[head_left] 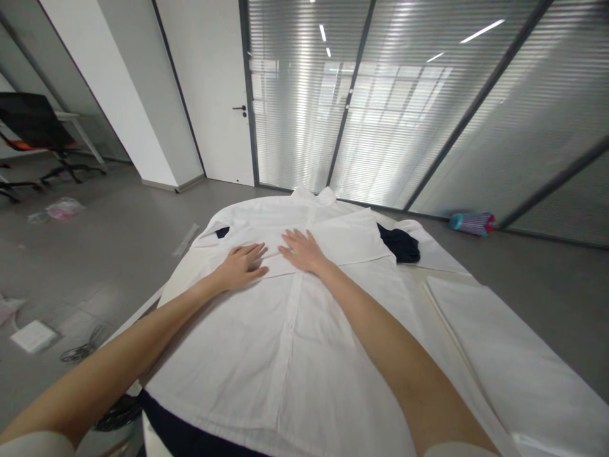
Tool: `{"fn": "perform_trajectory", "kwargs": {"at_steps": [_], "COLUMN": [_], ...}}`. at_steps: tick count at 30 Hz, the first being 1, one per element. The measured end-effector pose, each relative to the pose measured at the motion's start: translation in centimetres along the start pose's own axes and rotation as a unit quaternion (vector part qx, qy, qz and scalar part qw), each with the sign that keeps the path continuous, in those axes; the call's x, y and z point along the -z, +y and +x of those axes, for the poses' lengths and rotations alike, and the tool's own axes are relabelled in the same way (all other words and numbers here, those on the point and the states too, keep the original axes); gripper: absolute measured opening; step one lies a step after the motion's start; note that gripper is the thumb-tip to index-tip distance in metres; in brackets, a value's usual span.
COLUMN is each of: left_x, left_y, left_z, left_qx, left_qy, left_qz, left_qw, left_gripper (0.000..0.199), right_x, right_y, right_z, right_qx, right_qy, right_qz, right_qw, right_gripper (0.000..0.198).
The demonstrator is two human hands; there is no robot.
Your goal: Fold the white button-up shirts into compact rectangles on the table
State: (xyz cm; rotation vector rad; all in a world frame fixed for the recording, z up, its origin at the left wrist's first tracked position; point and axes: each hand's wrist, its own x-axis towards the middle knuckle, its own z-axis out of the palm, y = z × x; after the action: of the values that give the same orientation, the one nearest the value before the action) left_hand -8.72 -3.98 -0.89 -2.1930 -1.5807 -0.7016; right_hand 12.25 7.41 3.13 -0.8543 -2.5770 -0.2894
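A white button-up shirt [247, 355] lies spread out in front of me, its collar [314, 197] at the far end and its button placket running toward me. One sleeve [352, 238] is folded across the chest. My left hand [242, 266] rests on the shirt with its fingers stretched out, near the end of that folded sleeve. Flat on the sleeve, just right of it, is my right hand [302, 251], fingers spread. Neither hand grips the cloth. Dark navy cloth [402, 244] shows from under the shirt at the right, and also along the near edge.
Folded white cloth [523, 343] lies on the right side of the table. On the floor are a white box [34, 336], a coiled cable [83, 346] and plastic bags [64, 208]. An office chair [35, 127] stands far left; a striped bundle [473, 223] lies by the glass wall.
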Motion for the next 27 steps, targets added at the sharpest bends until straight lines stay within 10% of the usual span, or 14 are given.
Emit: {"fn": "perform_trajectory", "kwargs": {"at_steps": [10,27], "left_x": [0.8,1.4], "left_y": [0.7,-0.4], "left_z": [-0.4,-0.2], "left_qx": [0.022,0.052], "left_qy": [-0.099,-0.04], "left_qz": [0.058,-0.042], "left_qw": [0.993,0.997], "left_gripper": [0.085,0.073], "right_x": [4.6,5.0], "right_y": [16.7,18.4], "right_z": [-4.9,-4.9], "right_qx": [-0.327,-0.374], "right_qy": [-0.027,0.019], "right_qz": [-0.106,-0.094], "right_qw": [0.939,0.923], "right_gripper": [0.079,0.081]}}
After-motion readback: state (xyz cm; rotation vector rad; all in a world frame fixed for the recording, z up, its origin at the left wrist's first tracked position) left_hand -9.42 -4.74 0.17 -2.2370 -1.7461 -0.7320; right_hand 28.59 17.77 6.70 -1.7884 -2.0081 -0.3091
